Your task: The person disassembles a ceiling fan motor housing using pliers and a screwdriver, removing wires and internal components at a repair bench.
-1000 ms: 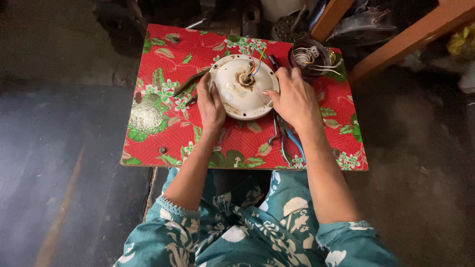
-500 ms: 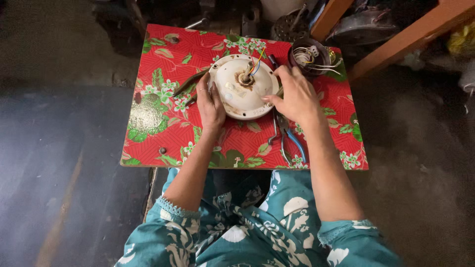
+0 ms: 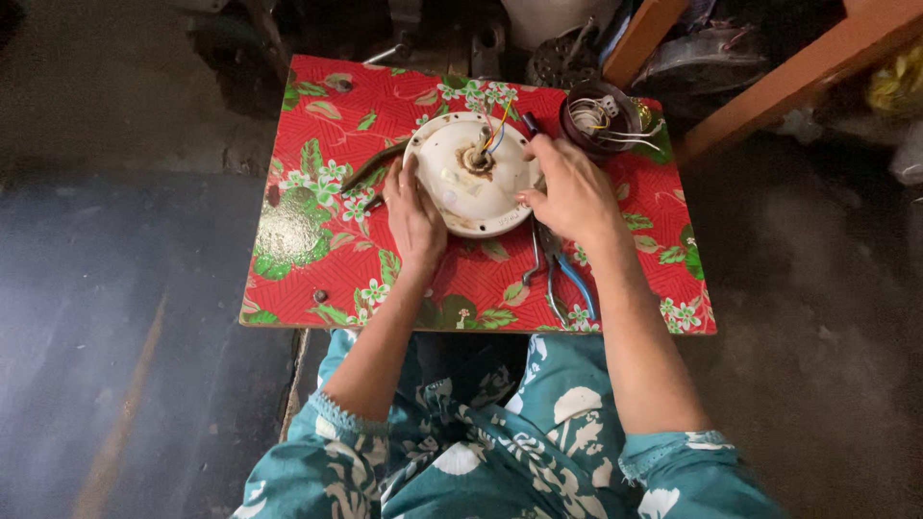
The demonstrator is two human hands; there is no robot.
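So the biggest thing here is the worktop, a small board covered in red floral sheet, and its far edge runs into dark clutter that's honestly too murky to make out. Sitting toward the back middle of it is a round white motor housing, lying flat with its stubby centre shaft pointing straight up at the camera, coloured wires sprouting from the hub. Being round, it has no real long axis to speak of. Compared with a second ago it's in pretty much the same spot, both hands have stayed on its rim, and only the view has shifted a touch. The left hand lies flat against the left edge of the housing, fingers together and stretched along the rim. The right hand is cupped over the right edge, fingers curled on the rim, and it covers that part of the housing so I can't see how the fingertips sit underneath. Just behind the right hand there's a dark round cup stuffed with white wires. Pliers with blue handles lie near the front edge, handles toward the person, the head hidden under the right wrist.
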